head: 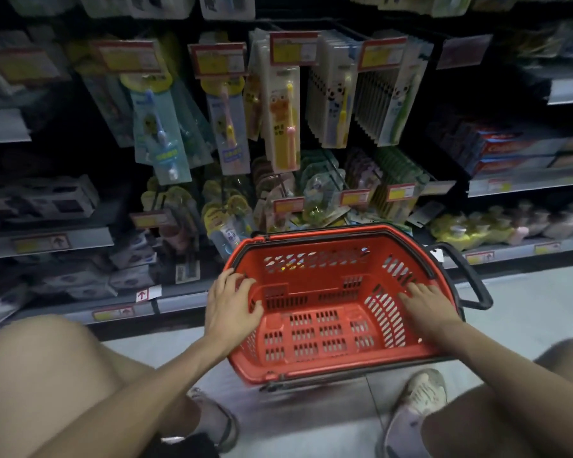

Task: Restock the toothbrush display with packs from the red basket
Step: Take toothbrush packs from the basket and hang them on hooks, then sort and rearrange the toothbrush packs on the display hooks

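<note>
My left hand (234,305) and right hand (427,304) each curl over a side rim of the red basket (315,361). It is a rounded plastic tub, tilted above the pale floor (526,309), with its slotted bottom showing bare. Just behind it on the toothbrush display (371,104), glossy flat carded packs (283,120) hang in tight rows.

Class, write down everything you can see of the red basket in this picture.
The red basket looks like hard plastic, with slotted walls and floor, a black rim and a black handle sticking out on its right. It is empty and tipped with its opening toward the camera, in front of the shelves. The left hand holds its left wall, the right hand its right wall.
</note>
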